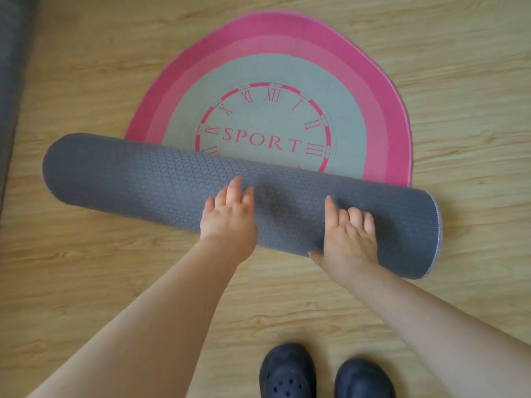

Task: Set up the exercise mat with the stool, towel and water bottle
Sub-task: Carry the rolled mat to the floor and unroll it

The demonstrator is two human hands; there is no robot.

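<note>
- Unrolling looks like the step in hand: the exercise mat (270, 130) lies half flat on the wooden floor (459, 96), its grey roll (143, 182) nearest the person.
- Left hand (230, 214) and right hand (349, 234) press on the roll, fingers (330, 209) straight and slightly apart, likely to steer it.
- Bare floor lies between the roll and the dark shoes (324, 374); stool, towel and bottle are out of view.

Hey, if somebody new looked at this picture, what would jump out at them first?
The round pink mat with its SPORT clock face, half unrolled on the wood floor at center. Across its near edge lies the grey roll, with the left hand and right hand pressing on top.
</note>
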